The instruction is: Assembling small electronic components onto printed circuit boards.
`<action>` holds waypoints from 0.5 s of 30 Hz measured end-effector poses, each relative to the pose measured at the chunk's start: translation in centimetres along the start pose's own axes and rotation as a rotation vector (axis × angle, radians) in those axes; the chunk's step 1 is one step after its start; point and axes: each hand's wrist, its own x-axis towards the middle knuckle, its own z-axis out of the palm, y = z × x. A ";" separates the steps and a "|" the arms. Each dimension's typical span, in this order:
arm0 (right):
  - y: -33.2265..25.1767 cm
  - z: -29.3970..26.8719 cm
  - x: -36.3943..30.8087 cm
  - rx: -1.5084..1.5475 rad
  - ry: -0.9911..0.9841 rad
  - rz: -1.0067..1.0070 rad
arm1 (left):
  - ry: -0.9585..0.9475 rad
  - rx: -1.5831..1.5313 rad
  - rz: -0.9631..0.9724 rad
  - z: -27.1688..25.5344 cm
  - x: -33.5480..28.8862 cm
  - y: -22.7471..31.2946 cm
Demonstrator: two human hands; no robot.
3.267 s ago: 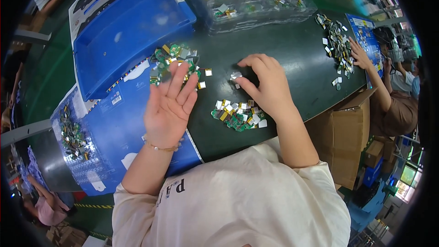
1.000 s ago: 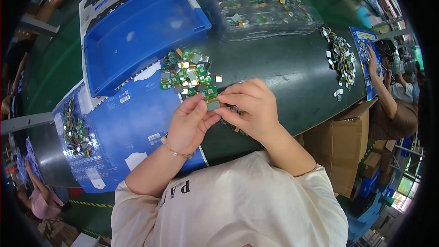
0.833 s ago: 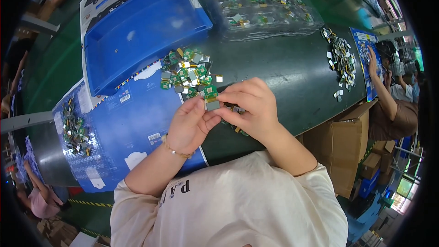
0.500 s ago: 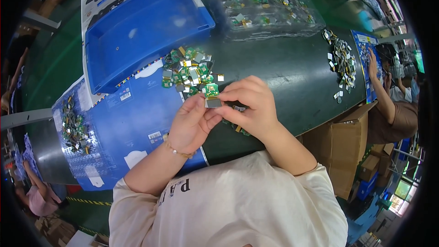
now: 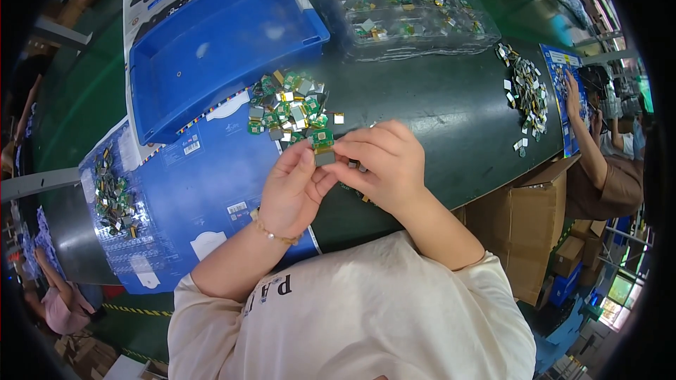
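Observation:
A small green circuit board [image 5: 322, 138] with a grey rectangular part [image 5: 324, 160] attached below it is held up between my two hands. My left hand [image 5: 287, 186] pinches its left side with thumb and fingers. From the other side, the fingers and thumb of my right hand [image 5: 393, 165] close on its right edge. Just beyond my hands lies a heap of similar small boards [image 5: 287, 104] with silver and grey parts. More small pieces show partly below my right hand, mostly hidden by it.
A blue plastic bin [image 5: 225, 49] stands beyond the heap at the left. Clear trays of boards [image 5: 415, 10] are stacked at the far side. Other piles lie at the left [image 5: 113, 193] and right [image 5: 528, 95]. A cardboard box [image 5: 517, 232] is by the right table edge. Co-workers sit around.
The board in my hands has tipped and shifted slightly left, so its grey part looks darker. My right fingers have moved a little. The heap and bin stay put.

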 end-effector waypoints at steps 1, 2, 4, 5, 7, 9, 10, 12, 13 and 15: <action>0.0 0.0 0.0 0.008 0.003 -0.002 | -0.007 -0.003 0.005 0.1 -0.1 0.0; 0.0 0.0 0.0 0.016 0.005 -0.003 | -0.013 -0.006 0.010 0.2 -0.1 0.0; 0.0 0.0 0.1 0.006 0.021 -0.026 | -0.014 -0.013 0.012 0.2 -0.1 0.0; 0.1 0.0 0.1 -0.004 0.037 -0.048 | -0.014 -0.019 0.014 0.2 -0.1 0.0; 0.2 0.1 0.0 -0.006 0.043 -0.054 | -0.016 -0.019 0.016 0.2 -0.1 -0.1; 0.3 0.0 0.1 -0.009 0.049 -0.060 | -0.019 -0.021 0.017 0.3 -0.2 -0.1; 0.4 -0.2 0.2 0.021 -0.001 -0.052 | 0.002 0.000 0.028 0.6 -0.2 -0.2; 0.7 -0.5 0.5 0.049 -0.054 -0.044 | 0.022 0.018 0.038 0.7 -0.2 -0.2; 0.9 -0.5 0.6 0.064 -0.087 -0.068 | 0.042 0.036 0.058 0.6 -0.2 -0.1; 1.1 -0.6 0.5 0.080 -0.125 -0.093 | 0.065 0.051 0.080 0.4 -0.2 -0.2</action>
